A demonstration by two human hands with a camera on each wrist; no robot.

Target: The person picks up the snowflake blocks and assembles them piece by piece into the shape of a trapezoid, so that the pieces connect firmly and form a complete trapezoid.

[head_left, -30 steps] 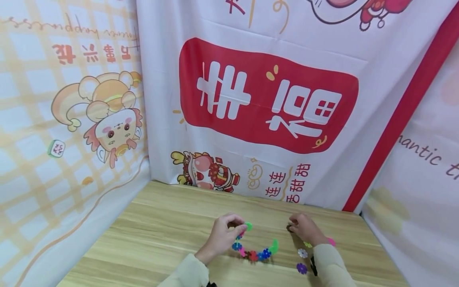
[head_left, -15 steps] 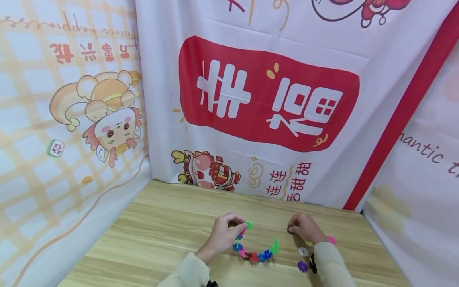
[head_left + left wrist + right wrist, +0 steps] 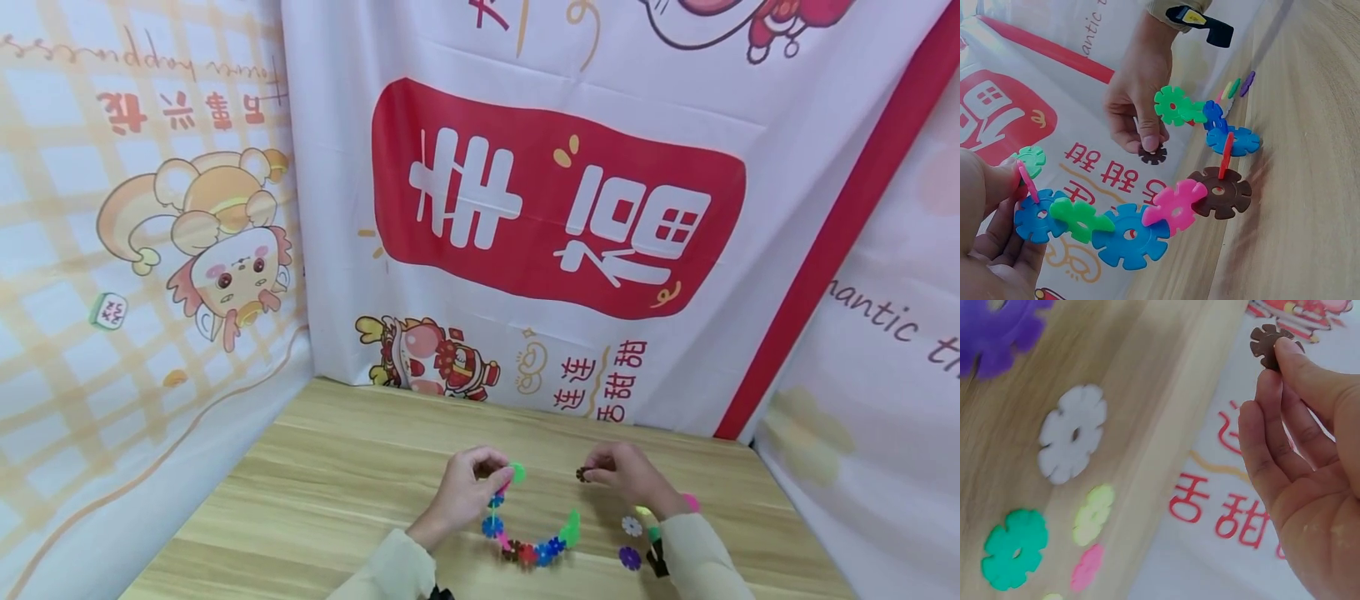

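My left hand (image 3: 468, 492) pinches the green end disc (image 3: 1030, 161) of a chain of interlocking snowflake discs. Pink, blue, green, brown and red notched discs make up the chain, which hangs in a curve from my fingers. At its far end is another green disc (image 3: 572, 529). Between thumb and fingers, my right hand (image 3: 626, 475) pinches a loose brown snowflake disc (image 3: 1269, 345), held above the table to the right of the chain. In the left wrist view this brown disc (image 3: 1152, 154) shows below the thumb tip.
Loose discs lie on the wooden table (image 3: 315, 500) by the right forearm: purple (image 3: 629, 557), white (image 3: 1074, 434), green (image 3: 1015, 550), yellow (image 3: 1093, 514) and pink (image 3: 1087, 567). Printed cloth walls (image 3: 345, 208) stand behind and at both sides.
My right hand has moved left toward the chain with the brown disc, uncovering a green disc by the forearm. The chain's lower curve sits slightly lower; my left hand keeps its grip.
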